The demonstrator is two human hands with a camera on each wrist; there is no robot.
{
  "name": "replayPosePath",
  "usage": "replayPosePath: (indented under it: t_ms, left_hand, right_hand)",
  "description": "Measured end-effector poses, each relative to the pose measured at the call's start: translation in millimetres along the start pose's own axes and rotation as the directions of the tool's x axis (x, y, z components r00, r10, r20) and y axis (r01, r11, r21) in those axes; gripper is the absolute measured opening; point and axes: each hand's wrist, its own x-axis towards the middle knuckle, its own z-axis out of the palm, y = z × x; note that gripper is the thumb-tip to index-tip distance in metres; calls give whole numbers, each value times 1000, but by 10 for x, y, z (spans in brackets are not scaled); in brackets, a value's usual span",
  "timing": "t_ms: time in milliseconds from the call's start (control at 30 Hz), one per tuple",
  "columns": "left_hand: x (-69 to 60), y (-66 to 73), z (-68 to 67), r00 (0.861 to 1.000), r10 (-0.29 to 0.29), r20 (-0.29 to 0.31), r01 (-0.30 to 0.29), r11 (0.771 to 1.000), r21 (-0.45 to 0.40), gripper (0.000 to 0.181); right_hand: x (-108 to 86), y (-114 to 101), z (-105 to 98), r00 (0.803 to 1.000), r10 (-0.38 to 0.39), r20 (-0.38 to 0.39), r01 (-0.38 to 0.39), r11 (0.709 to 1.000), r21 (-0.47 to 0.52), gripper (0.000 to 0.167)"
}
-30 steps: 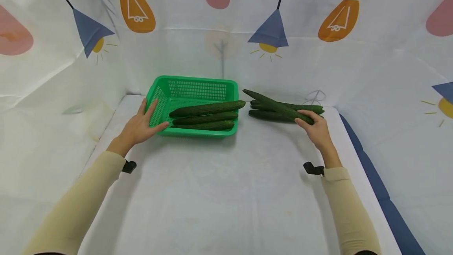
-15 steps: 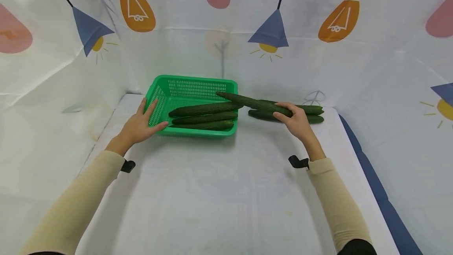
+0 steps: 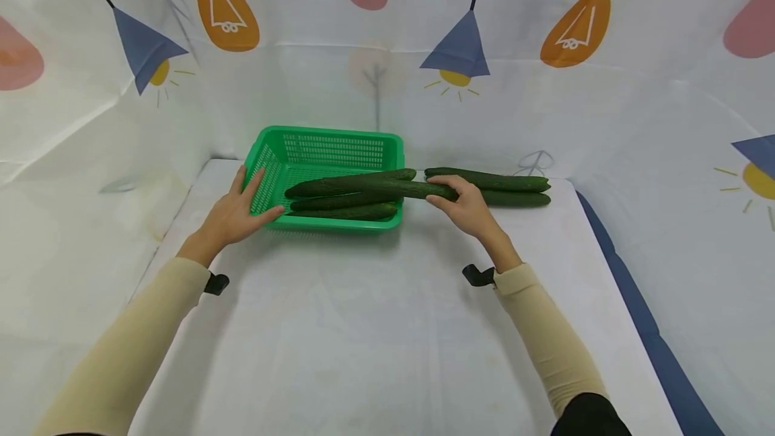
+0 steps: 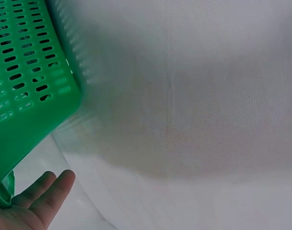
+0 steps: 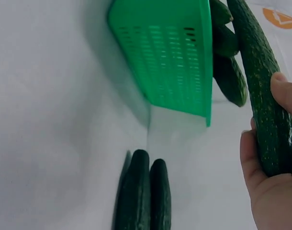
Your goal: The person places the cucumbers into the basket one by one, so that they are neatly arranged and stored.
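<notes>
My right hand [image 3: 471,212] grips the right end of a cucumber [image 3: 396,187], its thumb on one side and fingers on the other in the right wrist view. The cucumber's far end reaches over the right rim of a green plastic basket [image 3: 329,224]. Inside the basket lie several more cucumbers [image 3: 354,211], partly hidden under the held one. With fingers straight and spread, my left hand [image 3: 227,221] rests against the basket's near left corner. In the left wrist view, part of that hand [image 4: 28,211] shows beside the rim.
Two cucumbers [image 3: 511,183] lie side by side on the white tabletop [image 3: 363,328], right of the basket. A white printed cloth [image 3: 297,86] hangs close behind the basket. Blue fabric [image 3: 630,301] runs along the table's right edge.
My right hand has lifted the cucumber off the pile on the right and carried it left over the basket. My left hand has stayed at the basket's corner.
</notes>
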Motion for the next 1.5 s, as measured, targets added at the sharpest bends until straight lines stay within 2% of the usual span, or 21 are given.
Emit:
replayPosePath:
  t_ms: [133,267,533,733,900,1100,1267,1500]
  left_hand:
    - [-3,-4,-13,1000,-1,6,1,1000,1,101]
    - [-5,-9,-21,1000,-1,4,1,1000,3,101]
    - [-19,-7,-8,1000,3,17,-3,1000,3,100]
    - [-19,-26,5,1000,8,4,-8,1000,13,99]
    - [-2,-10,5,1000,14,6,-14,1000,14,100]
    - [6,-17,0,1000,6,5,-7,1000,16,100]
    - [21,-32,15,1000,11,-5,-11,1000,16,101]
    - [16,-33,14,1000,2,-2,-2,1000,15,100]
  right_hand:
    - [21,-83,52,999,-43,-8,42,998,-46,44]
    - [60,-222,92,997,-80,17,82,992,-101,44]
    - [123,-432,234,995,-75,59,84,981,-174,44]
    - [167,-563,432,987,-93,131,119,970,-210,45]
    - [178,-597,553,985,-112,132,143,956,-256,44]
    - [224,-587,678,979,-178,96,197,947,-252,43]
    - [269,-588,804,966,-240,92,256,934,-251,44]
    - [274,-599,907,957,-259,133,290,885,-365,44]
